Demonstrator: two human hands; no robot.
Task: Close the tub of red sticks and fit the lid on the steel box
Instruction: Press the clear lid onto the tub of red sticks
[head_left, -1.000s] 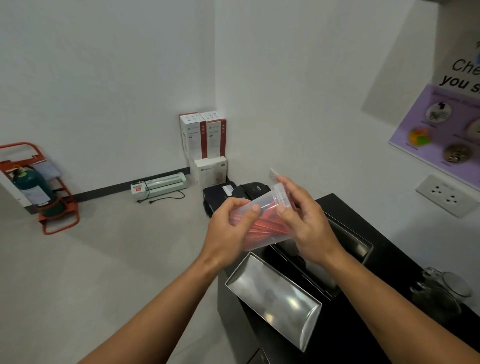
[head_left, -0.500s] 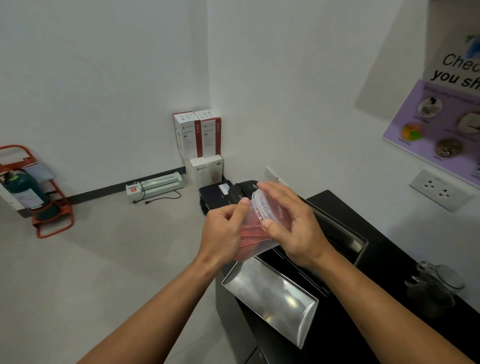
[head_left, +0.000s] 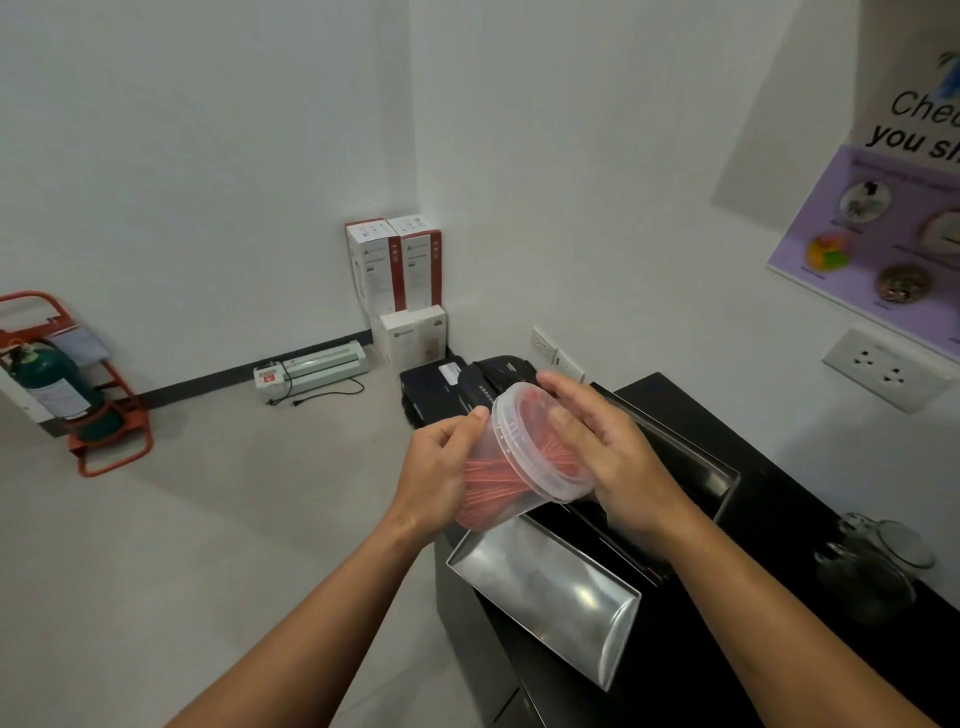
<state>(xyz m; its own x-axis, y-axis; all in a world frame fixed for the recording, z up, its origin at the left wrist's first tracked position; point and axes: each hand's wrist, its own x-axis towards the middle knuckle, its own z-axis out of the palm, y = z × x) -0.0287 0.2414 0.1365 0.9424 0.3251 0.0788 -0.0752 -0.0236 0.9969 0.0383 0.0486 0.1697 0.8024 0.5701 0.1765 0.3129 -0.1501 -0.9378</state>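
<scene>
The left hand is wrapping around the wall of the clear tub, gripping it tilted above the near end of the bench, while the red sticks are lying packed inside along its length. The tub's lid is sitting across the mouth, and the right hand is pressing flat against it, fingers spread rather than curled; whether the rim is snapped home all round I cannot tell, so the first step looks nearly finished. Below, the steel lid is leaning off the bench's near edge, and the steel box behind it is standing uncovered, its contents hidden, so that step is waiting.
</scene>
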